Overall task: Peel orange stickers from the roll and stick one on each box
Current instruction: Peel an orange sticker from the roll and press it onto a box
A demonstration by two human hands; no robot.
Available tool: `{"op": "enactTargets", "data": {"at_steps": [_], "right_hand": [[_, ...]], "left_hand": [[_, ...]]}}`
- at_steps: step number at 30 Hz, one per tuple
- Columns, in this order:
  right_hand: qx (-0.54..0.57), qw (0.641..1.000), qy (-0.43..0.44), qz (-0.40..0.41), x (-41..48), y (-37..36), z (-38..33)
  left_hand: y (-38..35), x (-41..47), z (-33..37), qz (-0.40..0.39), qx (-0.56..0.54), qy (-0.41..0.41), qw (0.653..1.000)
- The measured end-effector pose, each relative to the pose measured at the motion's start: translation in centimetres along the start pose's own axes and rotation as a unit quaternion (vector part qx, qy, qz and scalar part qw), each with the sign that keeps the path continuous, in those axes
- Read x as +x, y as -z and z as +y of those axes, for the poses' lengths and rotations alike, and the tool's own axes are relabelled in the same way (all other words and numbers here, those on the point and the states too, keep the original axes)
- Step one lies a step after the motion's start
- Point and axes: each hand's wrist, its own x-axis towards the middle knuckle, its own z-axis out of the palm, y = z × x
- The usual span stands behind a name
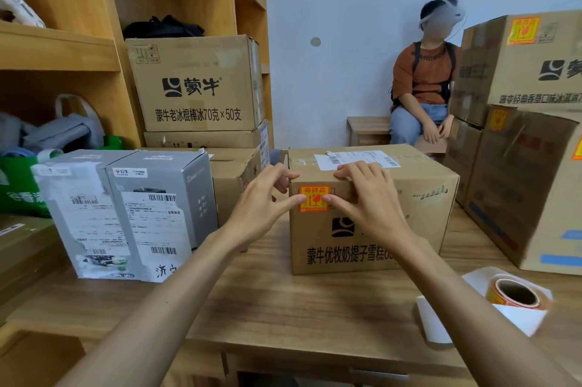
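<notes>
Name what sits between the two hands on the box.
The orange sticker on the box, touched at its sides by the left hand and right hand; head view.

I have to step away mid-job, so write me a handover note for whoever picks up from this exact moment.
Left hand and right hand: both on the middle box, thumbs pressing the orange sticker onto its front face, upper left.
Sticker roll: lying on the table to the right, unheld.
Done: stacked boxes on the right already show orange stickers.
Left: grey box shows no orange sticker on its visible faces, nor do the stacked boxes behind it.
</notes>
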Motion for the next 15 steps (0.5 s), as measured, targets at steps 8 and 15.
{"op": "enactTargets", "data": {"at_steps": [8, 15], "right_hand": [[-0.028, 0.999, 0.027, -0.022, -0.41, 0.42, 0.37], [-0.055, 0.998, 0.038, -0.021, -0.26, -0.08, 0.39]], "left_hand": [[-0.55, -0.61, -0.73, -0.024, 0.031, -0.008, 0.999], [-0.6, -0.62, -0.45, -0.019, 0.072, -0.011, 0.997]]}}
